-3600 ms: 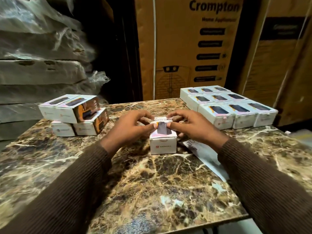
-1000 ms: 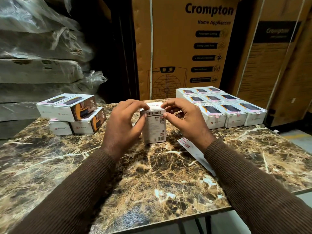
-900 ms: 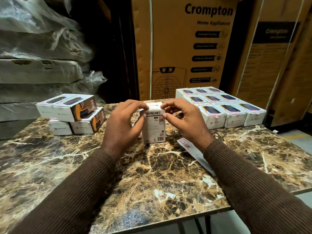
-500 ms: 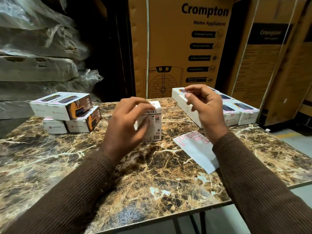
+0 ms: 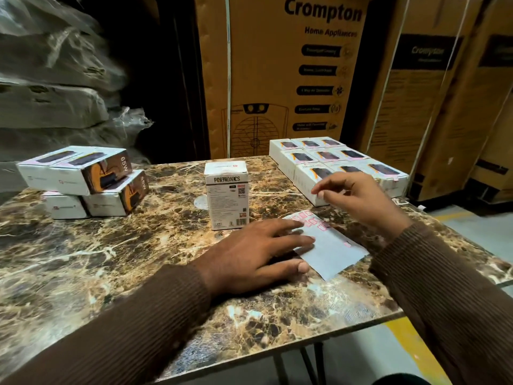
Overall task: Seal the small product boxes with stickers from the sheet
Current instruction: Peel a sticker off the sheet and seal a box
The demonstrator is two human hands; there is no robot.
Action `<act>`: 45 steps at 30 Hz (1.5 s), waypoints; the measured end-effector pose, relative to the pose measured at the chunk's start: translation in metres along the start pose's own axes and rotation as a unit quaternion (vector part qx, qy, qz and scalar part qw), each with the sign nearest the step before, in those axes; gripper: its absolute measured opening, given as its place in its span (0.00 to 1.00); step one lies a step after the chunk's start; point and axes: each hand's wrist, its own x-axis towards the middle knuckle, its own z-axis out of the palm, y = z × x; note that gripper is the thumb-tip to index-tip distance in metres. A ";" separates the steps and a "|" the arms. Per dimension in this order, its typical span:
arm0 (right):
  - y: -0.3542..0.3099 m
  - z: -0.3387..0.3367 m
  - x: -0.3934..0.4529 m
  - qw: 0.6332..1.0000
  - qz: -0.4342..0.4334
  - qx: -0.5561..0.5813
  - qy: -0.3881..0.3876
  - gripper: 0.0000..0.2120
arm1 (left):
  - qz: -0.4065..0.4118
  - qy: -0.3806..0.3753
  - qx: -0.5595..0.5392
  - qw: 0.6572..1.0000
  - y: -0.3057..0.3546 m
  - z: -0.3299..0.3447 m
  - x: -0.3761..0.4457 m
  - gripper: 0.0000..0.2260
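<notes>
A white product box [image 5: 226, 195] stands upright on end in the middle of the marble table [image 5: 111, 259], with neither hand on it. Just to its right lies the pale sticker sheet [image 5: 330, 245], with pink stickers along its far edge. My left hand [image 5: 249, 254] lies flat with straight fingers pressing on the sheet's left edge. My right hand [image 5: 358, 198] hovers above the sheet's far end, fingers loosely curved and thumb near the forefinger. I see no sticker between them.
Several white boxes [image 5: 327, 155] lie in rows at the back right of the table. A stack of boxes [image 5: 83, 176] sits at the back left. Tall cardboard cartons [image 5: 277, 79] stand behind the table, and plastic-wrapped bundles [image 5: 50, 101] are piled at the left.
Both hands let go of the upright box. My left hand moved down and right onto the sticker sheet. My right hand lifted off, then came down over the sheet.
</notes>
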 end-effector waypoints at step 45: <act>-0.007 -0.002 -0.019 0.978 0.045 -0.167 -0.116 0.12 | -0.023 -0.019 -0.038 0.999 0.001 -0.002 -0.005 0.25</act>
